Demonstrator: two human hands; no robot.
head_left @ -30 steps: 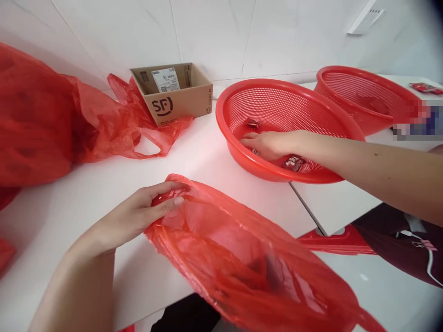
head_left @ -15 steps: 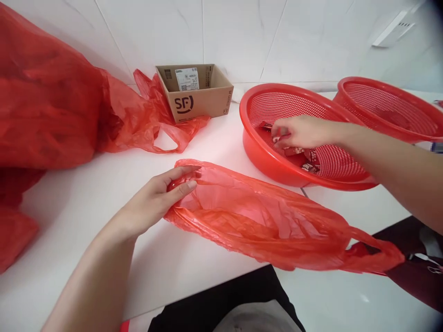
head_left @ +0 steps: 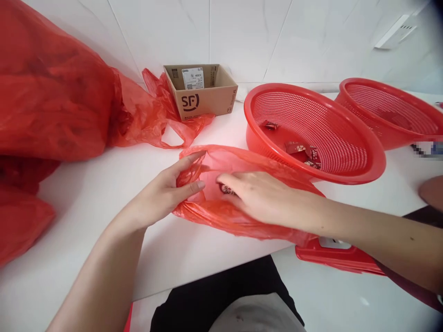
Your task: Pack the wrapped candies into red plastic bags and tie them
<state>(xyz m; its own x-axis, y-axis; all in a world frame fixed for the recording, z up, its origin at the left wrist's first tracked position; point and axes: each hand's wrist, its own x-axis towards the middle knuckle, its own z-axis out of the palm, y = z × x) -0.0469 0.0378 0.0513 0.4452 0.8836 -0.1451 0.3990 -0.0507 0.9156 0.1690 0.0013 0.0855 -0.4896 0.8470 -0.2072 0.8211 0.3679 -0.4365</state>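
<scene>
My left hand (head_left: 169, 193) is at the left end of a thin red plastic bag (head_left: 221, 222), thumb and fingers around its rim, keeping the mouth spread. Inside that mouth is my right hand (head_left: 252, 191), palm down with fingers curled over a small dark-red packet (head_left: 226, 189) that has white lettering. Part of the packet is hidden under the fingers. Behind the bag stands a red perforated plastic basket (head_left: 314, 175), tilted, with several similar small wrapped packets (head_left: 297, 148) at its bottom.
A second red basket (head_left: 391, 131) stands at the right. An open cardboard box (head_left: 207, 102) is by the tiled wall. Big filled red bags (head_left: 51, 87) take up the left side of the white table (head_left: 104, 193). Below the table's front edge, at the right, is a red plastic stool (head_left: 342, 260).
My right hand has come out of the basket and into the bag's mouth with a small packet. My left hand stays at the bag's rim. The bag's right end has shifted.
</scene>
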